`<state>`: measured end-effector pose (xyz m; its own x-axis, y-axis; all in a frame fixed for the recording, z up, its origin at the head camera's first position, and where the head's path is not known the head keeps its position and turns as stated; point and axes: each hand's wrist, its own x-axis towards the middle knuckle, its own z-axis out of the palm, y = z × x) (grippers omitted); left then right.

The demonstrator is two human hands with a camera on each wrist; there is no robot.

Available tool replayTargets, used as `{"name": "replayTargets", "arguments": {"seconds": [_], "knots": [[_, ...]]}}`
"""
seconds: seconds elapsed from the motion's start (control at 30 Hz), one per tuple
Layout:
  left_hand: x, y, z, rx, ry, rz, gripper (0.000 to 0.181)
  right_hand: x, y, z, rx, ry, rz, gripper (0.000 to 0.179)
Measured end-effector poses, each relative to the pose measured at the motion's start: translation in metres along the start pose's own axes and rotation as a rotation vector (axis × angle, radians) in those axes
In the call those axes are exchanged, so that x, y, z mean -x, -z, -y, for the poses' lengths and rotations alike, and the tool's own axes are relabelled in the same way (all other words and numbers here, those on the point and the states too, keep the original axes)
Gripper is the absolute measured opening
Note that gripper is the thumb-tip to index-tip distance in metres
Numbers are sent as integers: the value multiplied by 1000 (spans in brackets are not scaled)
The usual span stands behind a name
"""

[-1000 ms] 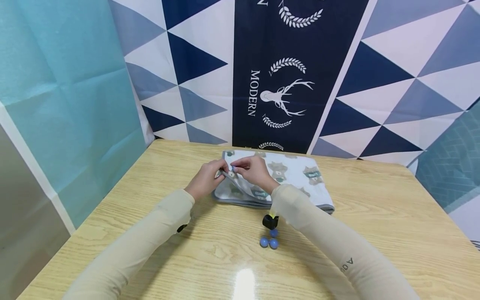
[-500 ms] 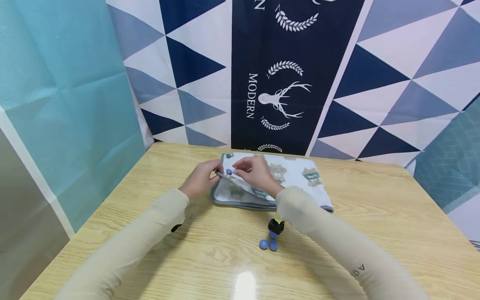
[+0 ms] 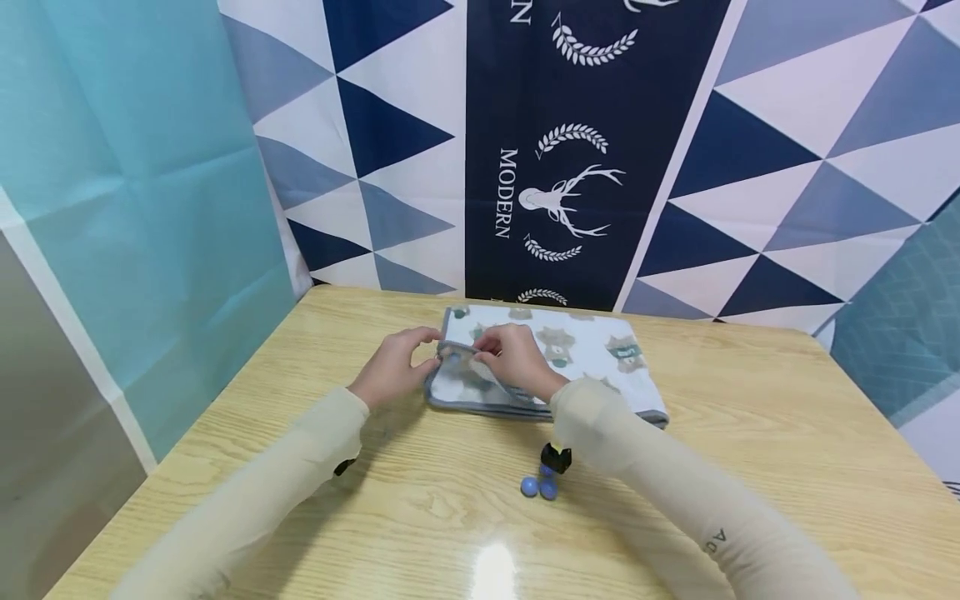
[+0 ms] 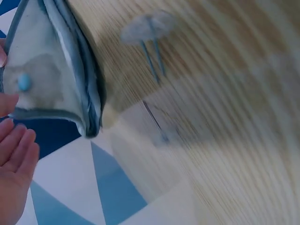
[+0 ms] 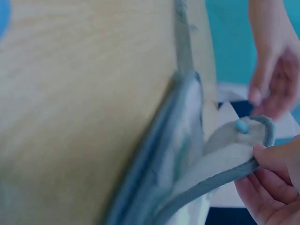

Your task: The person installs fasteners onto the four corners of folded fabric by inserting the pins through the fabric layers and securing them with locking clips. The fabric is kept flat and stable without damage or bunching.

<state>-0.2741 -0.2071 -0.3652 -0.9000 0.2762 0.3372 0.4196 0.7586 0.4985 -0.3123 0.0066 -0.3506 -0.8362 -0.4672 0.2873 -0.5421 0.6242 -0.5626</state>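
A folded white blanket [image 3: 588,337] with a bear print and grey edging lies on the table. My right hand [image 3: 517,357] pinches the edging near its front left corner, lifting the top layer so that its underside shows. On that underside, by the corner, sits a small blue round knob [image 5: 242,126], also visible in the left wrist view as a blue dot [image 4: 24,82]. Left of the corner, my left hand [image 3: 397,365] holds nothing, its thumb and fingers spread apart with the fingertips right by the edging.
Blue balls [image 3: 529,487] lie together on the wooden table [image 3: 420,533] in front of the blanket, partly covered by a black wrist device [image 3: 556,458]. A clear dome with blue prongs [image 4: 149,29] and a thin pin [image 4: 153,117] show near the blanket. Patterned curtain [image 3: 405,142] stands behind.
My left hand has let go of the blanket corner and drawn slightly left. My right hand, which first held the blue knob, now grips the edging and has turned the corner up.
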Motion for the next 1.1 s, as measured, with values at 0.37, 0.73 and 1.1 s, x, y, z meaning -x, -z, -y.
{"name": "replayTargets", "arguments": {"seconds": [0.37,0.73,1.1], "knots": [[50,31,4,-116,19,246,19,-24,52,-31,-63,-220,-179,19],[69,29,-9,-250,-35,310,11,-38,96,-76,-221,-505,-236,28],[77,16,-6,-236,-49,298,15,-33,75,-104,-253,-566,-220,29]]}}
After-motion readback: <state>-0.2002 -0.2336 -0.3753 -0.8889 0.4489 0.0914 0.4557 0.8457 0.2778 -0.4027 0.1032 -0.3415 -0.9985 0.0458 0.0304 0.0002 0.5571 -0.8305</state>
